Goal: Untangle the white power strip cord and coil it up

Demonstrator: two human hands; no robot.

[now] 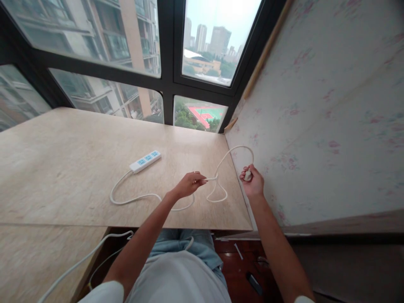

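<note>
My left hand (191, 184) pinches a white power cord (235, 148) above the stone-look ledge. From there the cord makes a loop that hangs down to the ledge and an arc that rises to the right. At the end of the arc, my right hand (253, 181) is closed around the whitish plug (248, 175), close to the wall. A white power strip (145, 161) with three blue-faced outlets lies on the ledge, left of both hands. Its cord curves along the surface and passes behind my left forearm.
Dark-framed windows (168, 63) stand behind the ledge (78, 168). A flower-patterned wall (315, 126) rises close on the right. Another white cable (85, 256) runs over the lower-left edge. A dark object (254, 283) lies on the reddish floor.
</note>
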